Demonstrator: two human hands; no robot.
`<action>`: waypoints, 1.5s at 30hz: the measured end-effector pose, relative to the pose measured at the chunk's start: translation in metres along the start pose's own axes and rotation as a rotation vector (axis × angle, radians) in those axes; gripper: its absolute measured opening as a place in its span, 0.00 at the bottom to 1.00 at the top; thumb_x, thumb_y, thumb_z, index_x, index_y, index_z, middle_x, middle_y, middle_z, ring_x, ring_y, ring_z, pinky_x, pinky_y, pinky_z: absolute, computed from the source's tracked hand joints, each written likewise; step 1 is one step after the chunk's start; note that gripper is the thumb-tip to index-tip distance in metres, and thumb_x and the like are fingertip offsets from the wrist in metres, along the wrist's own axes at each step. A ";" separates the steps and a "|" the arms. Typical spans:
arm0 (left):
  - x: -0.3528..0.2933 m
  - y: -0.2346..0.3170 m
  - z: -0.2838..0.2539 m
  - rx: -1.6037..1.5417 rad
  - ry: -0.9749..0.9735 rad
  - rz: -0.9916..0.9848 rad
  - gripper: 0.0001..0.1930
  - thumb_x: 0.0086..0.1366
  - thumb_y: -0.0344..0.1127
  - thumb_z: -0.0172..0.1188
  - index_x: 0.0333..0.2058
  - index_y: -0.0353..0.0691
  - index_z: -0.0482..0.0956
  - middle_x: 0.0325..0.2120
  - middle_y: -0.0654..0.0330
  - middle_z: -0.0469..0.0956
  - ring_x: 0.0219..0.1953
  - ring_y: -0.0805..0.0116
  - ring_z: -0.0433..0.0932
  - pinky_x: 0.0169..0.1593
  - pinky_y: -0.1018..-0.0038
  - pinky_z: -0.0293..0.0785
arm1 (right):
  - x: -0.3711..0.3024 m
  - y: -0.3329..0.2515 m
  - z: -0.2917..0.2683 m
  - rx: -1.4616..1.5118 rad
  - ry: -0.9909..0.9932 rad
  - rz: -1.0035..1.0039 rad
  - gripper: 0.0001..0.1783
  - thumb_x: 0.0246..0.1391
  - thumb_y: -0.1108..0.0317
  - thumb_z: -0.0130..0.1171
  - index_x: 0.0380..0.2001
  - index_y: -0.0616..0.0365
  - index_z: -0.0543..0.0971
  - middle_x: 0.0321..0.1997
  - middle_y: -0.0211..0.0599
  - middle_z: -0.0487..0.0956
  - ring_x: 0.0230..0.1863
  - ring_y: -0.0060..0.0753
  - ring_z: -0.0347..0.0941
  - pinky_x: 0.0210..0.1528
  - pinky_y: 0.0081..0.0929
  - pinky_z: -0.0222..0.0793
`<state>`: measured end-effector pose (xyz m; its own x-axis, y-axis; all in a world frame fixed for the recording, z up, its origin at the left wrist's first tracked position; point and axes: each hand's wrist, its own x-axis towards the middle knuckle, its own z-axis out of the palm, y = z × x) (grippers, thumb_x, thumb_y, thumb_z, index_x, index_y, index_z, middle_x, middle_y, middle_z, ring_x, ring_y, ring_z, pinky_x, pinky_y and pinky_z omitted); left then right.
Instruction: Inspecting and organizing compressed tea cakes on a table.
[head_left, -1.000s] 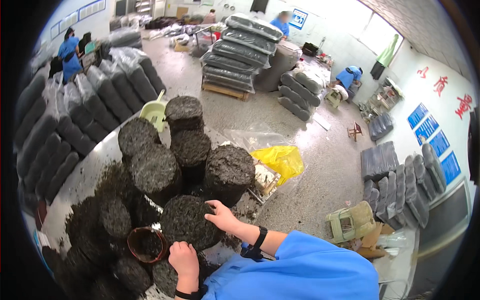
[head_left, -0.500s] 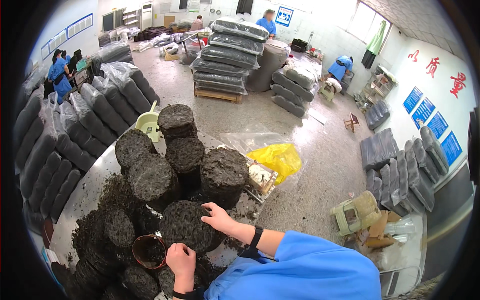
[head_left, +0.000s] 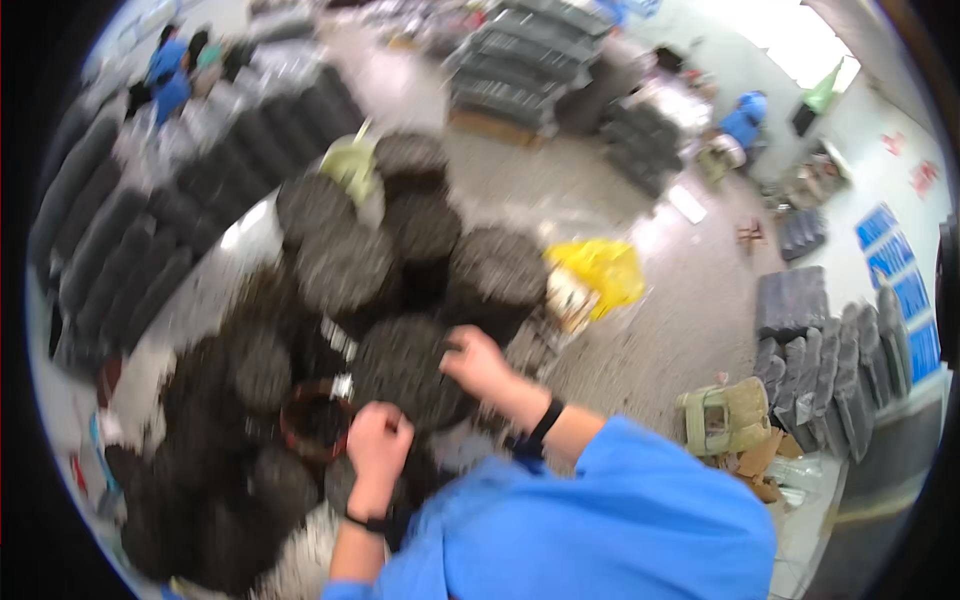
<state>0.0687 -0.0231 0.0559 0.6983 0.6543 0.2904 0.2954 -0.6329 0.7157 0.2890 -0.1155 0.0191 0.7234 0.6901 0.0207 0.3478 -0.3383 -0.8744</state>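
A thick, dark round cake of matted, leaf-like material (head_left: 410, 370) lies in front of me on the worktable. My right hand (head_left: 482, 364) is at its right edge, thumb and fingers bent but apart, seeming to touch it. At the cake's near side, my left hand (head_left: 380, 442) is closed with curled fingers; whatever may be in them is hidden. Just left of that hand stands a reddish-rimmed round container (head_left: 292, 432) with a dark inside. Further dark cakes (head_left: 345, 268) are piled beyond, some stacked. Motion blurs the picture.
Loose dark material covers the table's left side. A pale green scoop (head_left: 350, 165) and a yellow plastic bag (head_left: 615, 275) lie past the cakes. Wrapped dark bundles (head_left: 525, 70) stand stacked around the room. A plastic stool (head_left: 725, 415) is at right. Co-workers in blue are farther off.
The view has shifted and blurred, so the whole scene sits further right and the near table shows differently. Both hands keep about the same places beside the round cake.
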 end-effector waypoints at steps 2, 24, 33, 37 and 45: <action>-0.005 -0.015 -0.005 -0.248 0.023 -0.089 0.04 0.55 0.26 0.65 0.26 0.39 0.78 0.25 0.58 0.78 0.27 0.63 0.78 0.33 0.70 0.74 | 0.000 0.004 -0.005 0.051 -0.031 0.000 0.30 0.46 0.69 0.66 0.53 0.71 0.74 0.51 0.52 0.80 0.53 0.42 0.77 0.55 0.35 0.74; -0.026 -0.018 -0.005 0.121 0.017 0.153 0.06 0.55 0.28 0.69 0.33 0.41 0.82 0.30 0.58 0.79 0.35 0.55 0.78 0.40 0.64 0.77 | 0.003 0.006 0.000 0.436 -0.177 0.317 0.36 0.56 0.77 0.64 0.66 0.76 0.62 0.56 0.53 0.78 0.53 0.35 0.77 0.54 0.29 0.73; -0.012 -0.048 -0.022 -0.427 -0.203 -0.319 0.03 0.59 0.31 0.65 0.32 0.39 0.82 0.26 0.65 0.80 0.28 0.74 0.78 0.37 0.74 0.76 | -0.002 -0.001 -0.004 0.311 -0.119 0.367 0.36 0.54 0.74 0.67 0.64 0.74 0.67 0.51 0.46 0.79 0.46 0.30 0.76 0.51 0.28 0.72; -0.017 -0.124 -0.087 -0.168 0.139 -0.406 0.08 0.65 0.32 0.63 0.41 0.37 0.82 0.33 0.58 0.83 0.35 0.67 0.82 0.42 0.69 0.79 | -0.004 0.009 -0.002 0.245 -0.077 0.321 0.27 0.53 0.70 0.66 0.56 0.68 0.75 0.37 0.39 0.81 0.38 0.29 0.76 0.44 0.29 0.73; -0.098 -0.126 -0.054 -0.237 -0.483 -0.175 0.34 0.56 0.50 0.72 0.60 0.45 0.73 0.62 0.50 0.69 0.67 0.57 0.65 0.68 0.50 0.59 | -0.023 -0.008 -0.001 0.031 -0.040 0.269 0.29 0.51 0.63 0.66 0.56 0.66 0.75 0.54 0.53 0.80 0.57 0.48 0.76 0.59 0.38 0.72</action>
<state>-0.0725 0.0150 -0.0284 0.8878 0.4419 -0.1290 0.3178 -0.3857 0.8662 0.2703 -0.1288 0.0258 0.7628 0.6033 -0.2329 0.1275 -0.4934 -0.8604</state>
